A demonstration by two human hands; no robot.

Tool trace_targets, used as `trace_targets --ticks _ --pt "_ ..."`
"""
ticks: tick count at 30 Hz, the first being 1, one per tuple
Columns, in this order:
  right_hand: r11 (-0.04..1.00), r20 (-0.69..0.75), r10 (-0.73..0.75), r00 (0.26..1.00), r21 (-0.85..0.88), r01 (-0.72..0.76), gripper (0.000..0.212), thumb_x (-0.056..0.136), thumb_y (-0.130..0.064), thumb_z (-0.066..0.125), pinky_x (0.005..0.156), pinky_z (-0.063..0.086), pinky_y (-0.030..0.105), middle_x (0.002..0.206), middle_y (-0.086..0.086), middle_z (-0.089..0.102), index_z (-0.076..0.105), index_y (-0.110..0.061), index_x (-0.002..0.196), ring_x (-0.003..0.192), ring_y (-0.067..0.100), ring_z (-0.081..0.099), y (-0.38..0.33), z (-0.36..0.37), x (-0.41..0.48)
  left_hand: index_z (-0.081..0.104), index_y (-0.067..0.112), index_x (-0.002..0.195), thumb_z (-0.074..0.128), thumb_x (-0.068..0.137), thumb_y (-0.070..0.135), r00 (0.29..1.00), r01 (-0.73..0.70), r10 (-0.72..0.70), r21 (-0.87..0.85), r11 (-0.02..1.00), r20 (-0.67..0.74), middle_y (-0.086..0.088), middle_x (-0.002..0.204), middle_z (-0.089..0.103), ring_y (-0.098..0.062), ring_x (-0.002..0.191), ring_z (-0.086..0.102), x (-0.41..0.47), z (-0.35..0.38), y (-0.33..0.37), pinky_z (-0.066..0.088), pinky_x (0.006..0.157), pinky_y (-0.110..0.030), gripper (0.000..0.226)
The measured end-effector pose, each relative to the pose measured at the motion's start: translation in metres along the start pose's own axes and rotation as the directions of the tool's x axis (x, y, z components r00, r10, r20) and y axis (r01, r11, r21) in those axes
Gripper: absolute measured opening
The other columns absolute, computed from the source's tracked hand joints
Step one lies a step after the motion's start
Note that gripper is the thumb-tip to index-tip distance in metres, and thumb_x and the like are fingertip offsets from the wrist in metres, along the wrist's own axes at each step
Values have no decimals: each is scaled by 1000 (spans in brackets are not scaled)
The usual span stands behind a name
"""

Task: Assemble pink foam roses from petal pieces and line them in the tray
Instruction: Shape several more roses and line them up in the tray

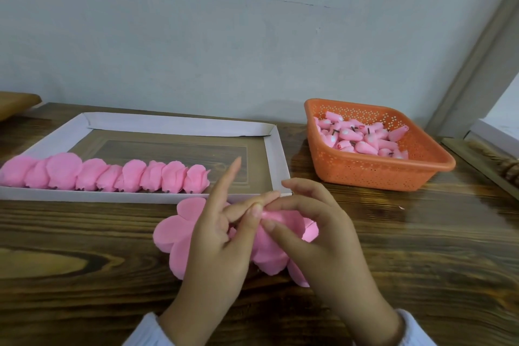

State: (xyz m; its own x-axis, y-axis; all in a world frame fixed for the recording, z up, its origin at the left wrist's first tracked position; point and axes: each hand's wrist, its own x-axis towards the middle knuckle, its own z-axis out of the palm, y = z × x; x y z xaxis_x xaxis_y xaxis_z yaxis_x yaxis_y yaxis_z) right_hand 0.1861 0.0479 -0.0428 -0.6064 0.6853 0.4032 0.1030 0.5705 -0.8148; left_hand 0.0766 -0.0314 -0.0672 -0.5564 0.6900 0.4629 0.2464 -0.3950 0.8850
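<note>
Pinching pink foam petal piece (268, 255) w/ L hand (216, 255) (thumb + middle finger, index straight) and R hand (323, 247) (fingertips curled on it), just above wood table (84, 233). Free slot in white cardboard tray (278, 154) up-left, nearer L.

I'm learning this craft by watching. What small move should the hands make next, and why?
Probably curl the pinched petal piece inward to shape the rose. The left hand and right hand both pinch it above the petal stack, not yet rose-shaped, and the row of roses in the tray has room at its right end.
</note>
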Motion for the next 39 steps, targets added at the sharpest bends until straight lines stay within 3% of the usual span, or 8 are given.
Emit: trace_targets --ticks 6,9,18,23,28,32,36,39 --pt "963 123 42 992 258 -72 19 83 -7 72 96 46 26 113 -12 64 79 -23 91 117 4 56 2 -1 2 38 34 135 54 90 15 996 -27 34 -73 997 88 7 100 75 -3 118 57 1 -2 -3 40 95 -9 52" --pt "944 187 18 982 320 -79 21 83 -5 72 97 45 24 112 -12 66 79 -22 93 119 4 55 2 -4 3 43 34 134 55 90 18 991 -23 36 -97 995 129 3 103 74 -9 122 56 1 -2 -6 40 103 -22 48" --pt "960 98 35 995 272 -61 13 71 -13 78 108 38 41 118 -4 65 76 -19 82 128 -2 45 2 -2 1 46 30 133 53 87 25 986 -23 41 -107 994 162 4 98 75 -7 100 67 1 0 -3 47 84 -11 46" --pt "978 148 30 989 198 -60 8 75 -12 78 103 40 31 107 -13 68 77 -18 79 127 -2 46 0 -6 1 46 33 132 54 89 21 981 1 24 -129 992 193 2 98 75 -10 111 63 1 1 -2 44 93 -13 46" --pt "998 153 -12 988 57 3 22 79 -10 72 92 45 27 107 -26 65 78 -31 80 116 2 56 -5 3 -3 51 30 129 57 87 20 978 28 3 -147 989 206 -2 95 76 -13 100 68 -3 7 -1 46 90 -14 44" --pt "996 157 45 987 74 -57 20 75 -10 77 84 41 9 114 -25 61 79 -30 73 114 -1 55 -3 -2 -1 49 41 133 69 81 28 982 8 16 -122 993 189 3 119 69 -19 114 62 -2 0 3 47 94 -23 57" --pt "1000 139 3 990 22 -6 23 71 -17 82 102 26 8 125 -36 49 76 -38 69 133 -8 32 -1 -9 2 33 42 140 73 73 28 957 -107 83 69 992 280 6 128 61 -17 129 48 3 -14 6 43 103 -37 80" --pt "999 212 -46 976 -2 48 14 69 -29 83 110 22 22 136 -40 36 76 -39 75 140 -6 20 -1 -12 2 21 43 144 74 71 22 920 -70 33 81 994 390 6 122 63 -17 122 55 6 -19 5 44 98 -25 93"
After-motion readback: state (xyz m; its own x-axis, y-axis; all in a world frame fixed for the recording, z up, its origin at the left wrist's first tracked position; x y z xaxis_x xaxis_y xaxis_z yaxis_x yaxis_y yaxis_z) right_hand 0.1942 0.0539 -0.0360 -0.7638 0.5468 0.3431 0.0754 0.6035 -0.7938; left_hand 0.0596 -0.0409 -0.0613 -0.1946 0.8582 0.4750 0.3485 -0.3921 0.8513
